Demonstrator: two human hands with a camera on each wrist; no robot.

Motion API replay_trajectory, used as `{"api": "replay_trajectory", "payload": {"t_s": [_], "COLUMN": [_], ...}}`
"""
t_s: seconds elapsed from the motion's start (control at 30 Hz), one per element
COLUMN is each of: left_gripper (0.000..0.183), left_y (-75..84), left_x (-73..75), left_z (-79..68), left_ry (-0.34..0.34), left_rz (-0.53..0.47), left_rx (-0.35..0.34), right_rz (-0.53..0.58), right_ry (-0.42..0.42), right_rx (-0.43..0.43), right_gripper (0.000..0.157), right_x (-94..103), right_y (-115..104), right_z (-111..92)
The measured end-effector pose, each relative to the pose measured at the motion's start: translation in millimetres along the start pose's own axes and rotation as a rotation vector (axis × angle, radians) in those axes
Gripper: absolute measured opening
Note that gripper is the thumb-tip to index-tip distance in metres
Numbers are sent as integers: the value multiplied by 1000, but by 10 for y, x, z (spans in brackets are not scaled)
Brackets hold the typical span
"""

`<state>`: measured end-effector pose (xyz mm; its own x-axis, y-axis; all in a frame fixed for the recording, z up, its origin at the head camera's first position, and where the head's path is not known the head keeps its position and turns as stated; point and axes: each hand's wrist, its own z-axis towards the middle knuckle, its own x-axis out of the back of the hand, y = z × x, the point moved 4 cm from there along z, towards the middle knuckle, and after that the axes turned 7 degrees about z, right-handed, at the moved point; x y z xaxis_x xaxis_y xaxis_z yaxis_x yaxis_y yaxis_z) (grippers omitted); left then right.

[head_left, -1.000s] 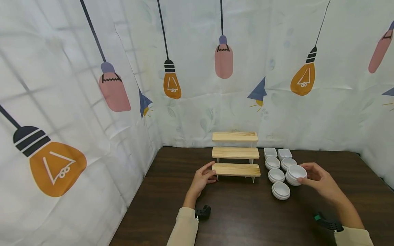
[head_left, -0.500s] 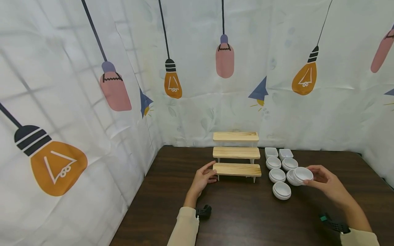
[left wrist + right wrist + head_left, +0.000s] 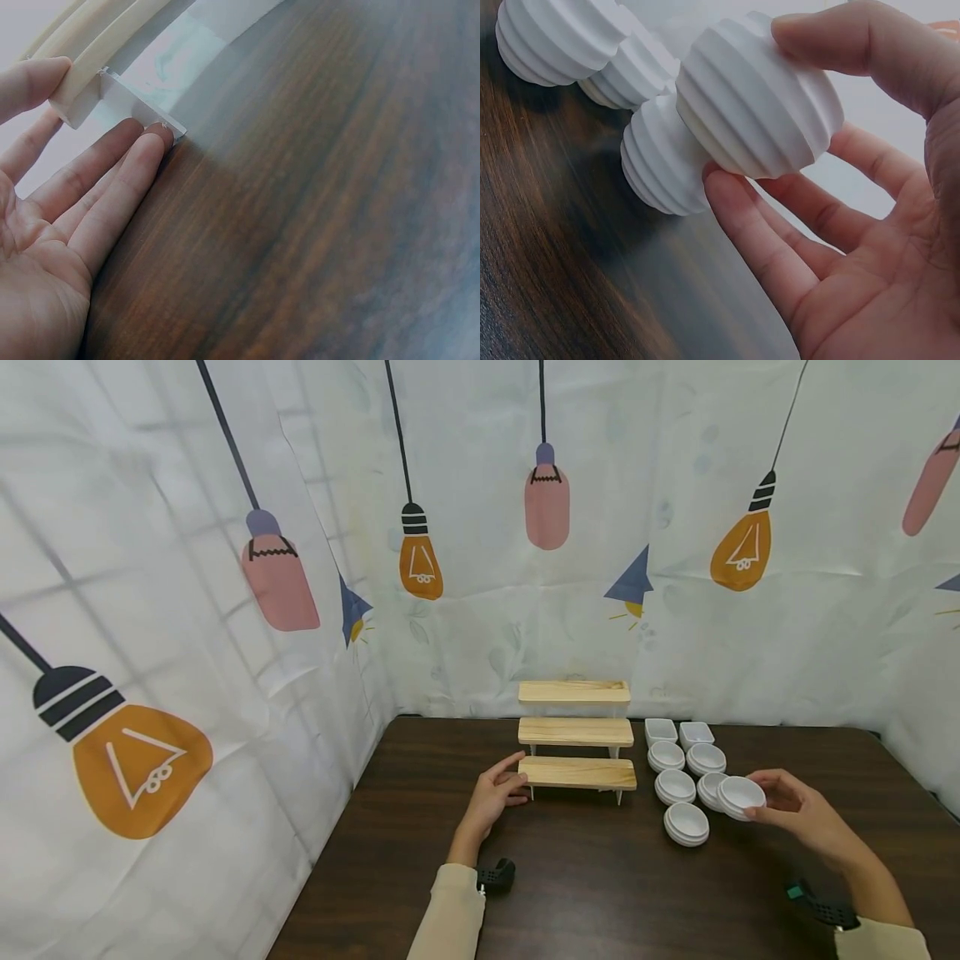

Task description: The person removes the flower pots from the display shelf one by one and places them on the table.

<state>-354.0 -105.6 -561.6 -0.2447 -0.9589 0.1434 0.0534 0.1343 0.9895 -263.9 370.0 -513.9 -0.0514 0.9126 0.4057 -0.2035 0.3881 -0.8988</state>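
Observation:
In the head view my right hand grips a round white ribbed bowl at the right of a group of dishes. Thumb on one side and fingertips on the other hold this bowl in the right wrist view, where it overlaps another ribbed bowl. My left hand is at the left end of the lowest board of a three-tier wooden display stand. Thumb and index finger pinch that board's end, while other fingertips meet its clear leg.
Several round white bowls stand right of the display stand, with a nearer bowl in front. Two square white dishes sit behind them. The dark wooden table ends at a printed curtain.
My right hand has drawn the bowl rightward off the one beneath it and then lowered it a little toward me. My left hand stays at the display stand.

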Motion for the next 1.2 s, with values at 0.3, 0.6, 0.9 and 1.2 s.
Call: {"api": "replay_trajectory", "payload": {"t_s": [0.3, 0.6, 0.9, 1.2], "left_gripper": [55, 55, 54, 52], "left_y": [0, 16, 24, 24], "left_x": [-1, -8, -14, -9], "left_z": [-3, -7, -12, -15], "left_ry": [-6, 2, 0, 3], "left_rz": [3, 5, 7, 2], "left_rx": [0, -1, 0, -1], "right_rz": [23, 57, 110, 113], "right_ry": [-76, -141, -205, -235], "right_rx": [-13, -42, -26, -26], "right_gripper": [41, 38, 39, 35], "right_x": [3, -21, -47, -52], "right_y": [10, 61, 146, 236], "right_z": [-33, -50, -78, -89]}}
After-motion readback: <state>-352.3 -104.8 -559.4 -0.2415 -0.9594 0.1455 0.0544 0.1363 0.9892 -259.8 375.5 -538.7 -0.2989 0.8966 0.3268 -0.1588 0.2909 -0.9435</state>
